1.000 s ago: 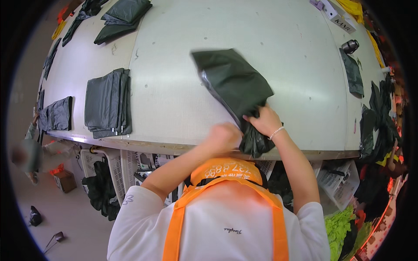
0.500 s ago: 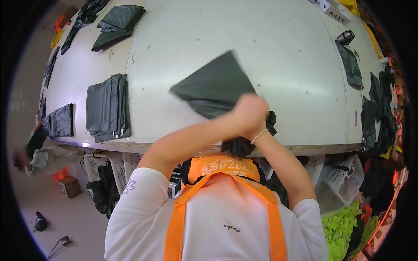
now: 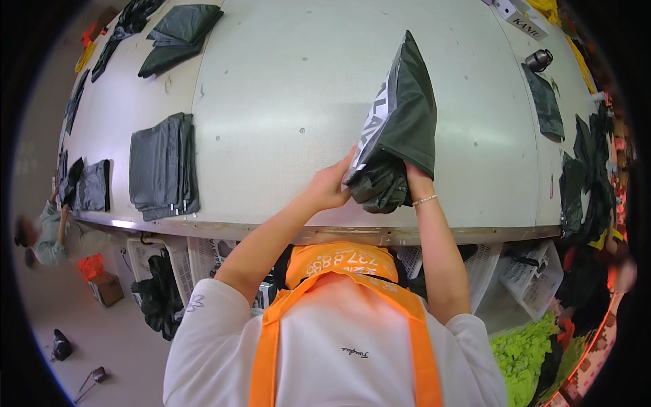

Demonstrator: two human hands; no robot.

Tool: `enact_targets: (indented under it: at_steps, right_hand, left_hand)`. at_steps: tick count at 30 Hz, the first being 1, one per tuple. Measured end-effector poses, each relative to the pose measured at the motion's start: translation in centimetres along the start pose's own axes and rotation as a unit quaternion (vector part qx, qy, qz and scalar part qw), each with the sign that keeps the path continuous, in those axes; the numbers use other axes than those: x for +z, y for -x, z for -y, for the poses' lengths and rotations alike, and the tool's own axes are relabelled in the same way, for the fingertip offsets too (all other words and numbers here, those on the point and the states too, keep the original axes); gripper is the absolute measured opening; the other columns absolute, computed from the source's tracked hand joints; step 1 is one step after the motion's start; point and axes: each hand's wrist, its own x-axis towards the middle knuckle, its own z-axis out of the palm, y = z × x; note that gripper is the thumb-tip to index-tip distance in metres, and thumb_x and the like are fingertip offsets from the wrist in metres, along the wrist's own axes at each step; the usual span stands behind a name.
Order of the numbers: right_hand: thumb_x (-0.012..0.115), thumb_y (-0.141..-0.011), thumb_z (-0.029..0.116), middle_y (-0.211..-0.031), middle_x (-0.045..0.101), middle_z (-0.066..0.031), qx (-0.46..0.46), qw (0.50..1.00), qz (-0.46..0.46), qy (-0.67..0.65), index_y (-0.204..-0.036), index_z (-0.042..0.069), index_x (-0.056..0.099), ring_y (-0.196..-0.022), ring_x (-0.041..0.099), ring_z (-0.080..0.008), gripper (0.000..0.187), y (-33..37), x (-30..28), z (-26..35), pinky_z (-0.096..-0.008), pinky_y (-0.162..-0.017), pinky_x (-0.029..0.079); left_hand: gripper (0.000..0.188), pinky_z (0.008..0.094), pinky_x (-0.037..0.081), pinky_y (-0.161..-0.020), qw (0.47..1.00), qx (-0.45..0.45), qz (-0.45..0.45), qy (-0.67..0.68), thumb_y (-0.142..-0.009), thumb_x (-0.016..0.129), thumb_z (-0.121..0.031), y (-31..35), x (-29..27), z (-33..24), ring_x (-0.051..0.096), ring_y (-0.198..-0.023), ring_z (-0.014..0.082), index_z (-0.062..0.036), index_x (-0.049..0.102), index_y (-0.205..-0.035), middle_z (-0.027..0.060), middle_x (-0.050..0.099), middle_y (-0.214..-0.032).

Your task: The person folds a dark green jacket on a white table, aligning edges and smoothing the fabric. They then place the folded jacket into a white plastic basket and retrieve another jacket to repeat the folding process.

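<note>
Above the table near its front edge, both my hands hold a dark green coated-fabric piece (image 3: 415, 112). It is pouch-like, with a pointed end away from me and large white printing along its left side. A crumpled, shiny dark bundle (image 3: 381, 184) bulges at its near end; I cannot tell whether it is a separate item. My left hand (image 3: 331, 186) is closed on the left edge, its fingertips partly behind the fabric. At the right side, my right hand (image 3: 419, 182) grips the piece, most of its fingers hidden under the fabric.
Folded dark green pieces lie in a stack (image 3: 161, 166) on the left of the pale table (image 3: 271, 136), with more (image 3: 180, 37) farther back. A metal flask (image 3: 539, 60) stands at the right. White crates (image 3: 536, 278) sit below the table. Another person (image 3: 51, 230) works at far left.
The fabric piece has turned point-away, shifted right and now shows its white printing. My hands, crossed close together before, are apart on either side of it. The person at left has moved.
</note>
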Motion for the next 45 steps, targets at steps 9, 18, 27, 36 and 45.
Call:
enact_targets:
  at_steps: [9, 18, 27, 36, 45]
  right_hand:
    - [0.056, -0.088, 0.033, -0.145, 0.032, -0.0204, 0.047, 0.998, 0.029, 0.032, -0.139, 0.0, 0.034, -0.134, 0.03, -0.0299, 0.065, -5.4, 2.1, 0.2, -0.0359, -0.11, 0.025]
    - [0.047, -0.089, 0.028, -0.125, 0.051, -0.0243, -0.018, 0.956, 0.248, 0.156, -0.123, 0.002, 0.053, -0.114, 0.048, -0.0405, 0.044, -6.8, 7.2, 4.3, -0.0417, -0.098, 0.039]
    - [0.058, -0.083, 0.029, -0.118, 0.057, -0.0149, -0.155, 0.882, 0.348, 0.276, -0.115, 0.009, 0.058, -0.106, 0.055, -0.0346, 0.038, -8.2, 5.9, 8.8, -0.042, -0.086, 0.047]
    - [0.059, -0.084, 0.034, -0.107, 0.061, -0.021, -0.148, 0.763, 0.53, 0.338, -0.112, -0.002, 0.058, -0.098, 0.058, -0.0352, 0.045, -6.3, 7.6, 11.9, -0.0425, -0.085, 0.047]
    - [0.056, -0.083, 0.05, -0.125, 0.054, -0.0185, 0.053, 0.888, 0.433, 0.148, -0.117, 0.005, 0.059, -0.119, 0.048, -0.0325, 0.056, -4.9, 10.4, 7.3, -0.0368, -0.101, 0.037]
  left_hand:
    - [0.065, 0.0418, 0.052, -0.075, 0.997, -0.016, -0.077, -0.017, -0.082, 0.046, 0.006, 2.0, 2.3, -1.3, 0.063, -0.088, 0.0353, -0.0159, 0.034, -0.142, 0.0216, 0.063, -0.101]
    - [0.03, 0.0416, 0.051, -0.087, 0.698, -0.172, -0.224, 0.658, -0.094, 0.045, -0.006, -1.5, 7.3, 6.8, 0.056, -0.107, 0.0238, -0.0081, 0.047, -0.124, 0.0104, 0.054, -0.123]
    - [0.043, 0.0385, 0.049, -0.09, 0.677, -0.199, -0.278, 0.652, -0.096, 0.051, -0.023, -1.6, 8.5, 4.8, 0.053, -0.111, 0.0202, -0.0157, 0.036, -0.136, 0.0051, 0.047, -0.132]
    - [0.041, 0.0361, 0.049, -0.087, 0.663, -0.224, -0.279, 0.657, -0.096, 0.049, -0.023, -0.5, 8.1, 7.5, 0.052, -0.112, 0.0195, -0.0169, 0.037, -0.135, 0.004, 0.047, -0.132]
    - [0.037, 0.0372, 0.051, -0.082, 0.669, -0.206, -0.244, 0.671, -0.095, 0.049, -0.023, -0.9, 6.7, 5.7, 0.056, -0.105, 0.02, -0.0149, 0.041, -0.131, 0.0055, 0.053, -0.124]
